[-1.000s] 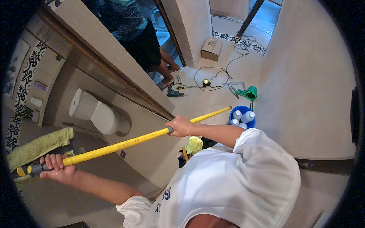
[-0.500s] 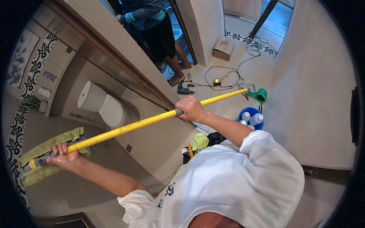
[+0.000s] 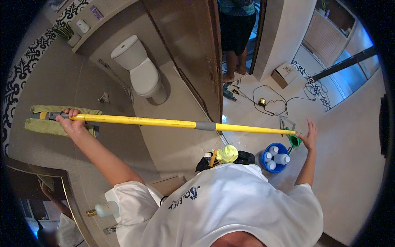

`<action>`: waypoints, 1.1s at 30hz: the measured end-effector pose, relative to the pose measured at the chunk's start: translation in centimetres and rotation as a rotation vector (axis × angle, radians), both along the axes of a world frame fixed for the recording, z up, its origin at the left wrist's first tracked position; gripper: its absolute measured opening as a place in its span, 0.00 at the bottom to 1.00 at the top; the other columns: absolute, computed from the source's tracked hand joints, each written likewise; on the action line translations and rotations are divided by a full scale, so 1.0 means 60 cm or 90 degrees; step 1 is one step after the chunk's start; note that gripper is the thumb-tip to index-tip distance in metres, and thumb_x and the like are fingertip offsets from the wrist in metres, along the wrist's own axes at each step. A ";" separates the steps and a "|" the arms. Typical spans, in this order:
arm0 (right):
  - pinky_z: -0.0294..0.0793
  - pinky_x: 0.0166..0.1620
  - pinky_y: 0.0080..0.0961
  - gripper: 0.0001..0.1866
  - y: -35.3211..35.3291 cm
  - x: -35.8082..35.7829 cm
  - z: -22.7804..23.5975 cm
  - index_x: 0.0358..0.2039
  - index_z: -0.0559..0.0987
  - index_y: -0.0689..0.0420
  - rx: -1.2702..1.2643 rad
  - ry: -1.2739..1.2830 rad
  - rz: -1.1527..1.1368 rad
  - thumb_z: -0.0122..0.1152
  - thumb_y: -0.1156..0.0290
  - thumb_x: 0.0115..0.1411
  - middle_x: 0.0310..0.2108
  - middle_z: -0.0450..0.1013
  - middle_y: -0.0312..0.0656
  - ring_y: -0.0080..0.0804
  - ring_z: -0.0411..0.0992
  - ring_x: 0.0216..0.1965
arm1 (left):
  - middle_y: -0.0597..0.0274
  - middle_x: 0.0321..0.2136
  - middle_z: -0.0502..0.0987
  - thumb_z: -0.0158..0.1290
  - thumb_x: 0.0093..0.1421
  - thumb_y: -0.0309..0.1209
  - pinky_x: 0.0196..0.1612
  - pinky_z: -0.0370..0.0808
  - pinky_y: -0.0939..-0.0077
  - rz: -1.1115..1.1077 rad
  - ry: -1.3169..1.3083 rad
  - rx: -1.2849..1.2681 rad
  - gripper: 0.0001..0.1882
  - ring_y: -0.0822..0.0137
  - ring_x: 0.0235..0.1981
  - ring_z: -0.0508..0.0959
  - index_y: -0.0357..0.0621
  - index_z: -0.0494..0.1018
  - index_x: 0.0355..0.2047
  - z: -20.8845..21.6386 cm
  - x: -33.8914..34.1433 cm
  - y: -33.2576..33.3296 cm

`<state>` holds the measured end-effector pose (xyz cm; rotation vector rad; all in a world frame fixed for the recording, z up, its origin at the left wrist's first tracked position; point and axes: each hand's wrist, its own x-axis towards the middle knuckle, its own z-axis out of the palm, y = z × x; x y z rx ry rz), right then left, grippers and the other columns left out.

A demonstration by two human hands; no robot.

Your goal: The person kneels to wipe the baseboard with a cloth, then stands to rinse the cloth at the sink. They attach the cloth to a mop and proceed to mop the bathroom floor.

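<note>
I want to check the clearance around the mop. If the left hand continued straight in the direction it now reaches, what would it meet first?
The left hand grips the yellow mop pole at its head end and reaches toward the wall. It would most likely meet the green mop pad first, pressed flat on the grey wall tiles; depth is unclear.

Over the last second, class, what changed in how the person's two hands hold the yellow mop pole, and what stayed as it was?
The right hand slid from the middle of the yellow pole out to its green-capped end, where it now rests open rather than gripping. The pole swung from tilted to nearly level. The left hand stays clenched near the green mop pad, pressed on the wall. The blue bucket and toilet did not move.
</note>
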<state>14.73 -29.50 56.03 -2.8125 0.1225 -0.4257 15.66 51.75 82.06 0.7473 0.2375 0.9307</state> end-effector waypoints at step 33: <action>0.68 0.27 0.31 0.12 0.102 0.019 -0.077 0.19 0.76 0.56 -0.017 0.395 0.247 0.60 0.62 0.36 0.18 0.71 0.47 0.42 0.70 0.22 | 0.67 0.11 0.56 0.23 0.52 0.63 0.12 0.58 0.81 -0.331 -0.203 -0.054 0.33 0.73 0.11 0.58 0.43 0.58 0.20 -0.128 0.077 0.094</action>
